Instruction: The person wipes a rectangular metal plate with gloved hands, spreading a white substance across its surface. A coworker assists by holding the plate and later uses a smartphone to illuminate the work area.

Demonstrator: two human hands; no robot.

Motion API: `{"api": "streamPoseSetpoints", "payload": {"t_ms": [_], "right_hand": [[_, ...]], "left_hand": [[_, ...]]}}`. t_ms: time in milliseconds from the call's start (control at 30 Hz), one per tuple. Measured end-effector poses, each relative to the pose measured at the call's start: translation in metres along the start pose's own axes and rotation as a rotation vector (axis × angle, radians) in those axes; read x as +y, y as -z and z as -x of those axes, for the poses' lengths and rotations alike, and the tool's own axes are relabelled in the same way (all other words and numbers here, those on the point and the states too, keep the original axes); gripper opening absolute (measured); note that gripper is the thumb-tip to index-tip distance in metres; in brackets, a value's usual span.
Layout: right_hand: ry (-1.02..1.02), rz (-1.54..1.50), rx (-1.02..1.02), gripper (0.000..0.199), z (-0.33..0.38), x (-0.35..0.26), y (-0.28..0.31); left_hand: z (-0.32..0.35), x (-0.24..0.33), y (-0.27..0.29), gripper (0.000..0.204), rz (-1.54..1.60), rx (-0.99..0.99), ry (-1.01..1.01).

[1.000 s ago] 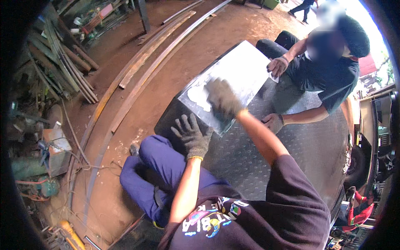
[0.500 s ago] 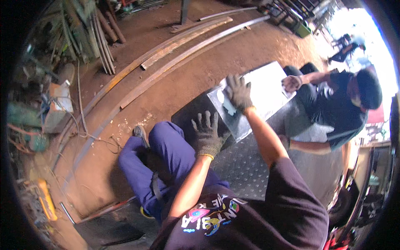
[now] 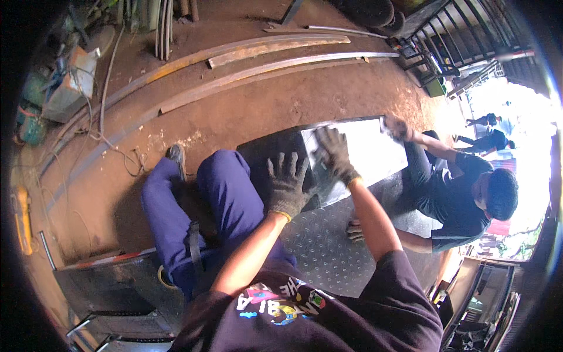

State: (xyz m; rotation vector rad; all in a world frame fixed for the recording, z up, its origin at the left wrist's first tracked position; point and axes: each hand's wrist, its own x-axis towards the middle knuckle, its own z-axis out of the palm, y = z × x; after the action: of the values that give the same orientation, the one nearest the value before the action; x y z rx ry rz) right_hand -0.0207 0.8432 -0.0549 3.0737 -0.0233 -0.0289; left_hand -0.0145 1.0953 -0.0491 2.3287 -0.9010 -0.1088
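Observation:
A shiny, pale rectangular sheet point(image 3: 378, 152) lies over a dark flat panel point(image 3: 256, 154), which rests on a studded chequer plate point(image 3: 328, 243). My left hand point(image 3: 287, 183), in a dark knit glove with a yellow cuff, lies on the dark panel beside the pale sheet's left edge, its fingers spread. On the left part of the pale sheet rests my right hand point(image 3: 335, 157), gloved alike, fingers stretched out. A co-worker's gloved hand point(image 3: 399, 128) is at the sheet's far right corner. The co-worker's other hand point(image 3: 355, 230) touches the chequer plate.
Long metal strips point(image 3: 270, 67) lie along the dirt floor ahead. A grey box-like machine point(image 3: 70, 88) with trailing cables stands at left, near a yellow tool point(image 3: 23, 220). The co-worker point(image 3: 454, 193) sits at right. A barred metal frame point(image 3: 463, 35) stands at the far right.
My view has turned, shifting the scene. My right hand stays on the pale sheet, fingers outstretched. The co-worker's far hand has come to the sheet's corner; the other now shows on the chequer plate.

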Motion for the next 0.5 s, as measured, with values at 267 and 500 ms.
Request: {"api": "streamPoseSetpoints", "payload": {"t_ms": [267,500], "right_hand": [[-0.306,-0.005,-0.248,0.071,0.035,-0.028,0.012],[-0.938,-1.079,0.728,0.058,0.19,-0.056,0.026]], "left_hand": [[0.001,0.004,-0.002,0.094,0.052,0.064,0.014],[-0.031,0.06,0.012,0.084,0.005,-0.151,-0.31]]}}
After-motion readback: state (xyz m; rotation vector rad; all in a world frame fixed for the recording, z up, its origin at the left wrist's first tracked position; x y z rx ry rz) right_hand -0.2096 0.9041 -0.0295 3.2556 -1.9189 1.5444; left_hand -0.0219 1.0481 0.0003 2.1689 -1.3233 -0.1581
